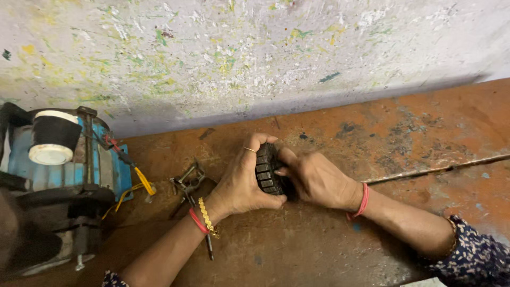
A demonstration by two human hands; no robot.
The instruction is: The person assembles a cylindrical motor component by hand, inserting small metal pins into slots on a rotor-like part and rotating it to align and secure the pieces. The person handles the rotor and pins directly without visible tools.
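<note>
Head view, looking down at a rusty brown workbench set against a paint-spattered whitish wall.

Hands: both are together at mid-bench, closed around one thing. The left hand wraps over a dark, slotted, drum-shaped metal part from the left, fingers curled over its top edge, a ring on one finger. The right hand presses against the same part from the right, fingertips on its side face. The part sits just above or on the bench surface between the two palms; contact with the bench cannot be told. Only its ribbed rim shows, the rest is covered by the hands.

Wrists: red thread and gold chain bracelet on the left, red thread on the right. Patterned dark sleeve on the right forearm.

Surroundings: just left of the left wrist lies a small metal tool with a thin shaft running under the forearm. Further left stands a blue machine with a black-and-white cylinder on top and yellow and red wires trailing onto the bench. A thin metal rod lies across the bench to the right, well apart from the hands.
</note>
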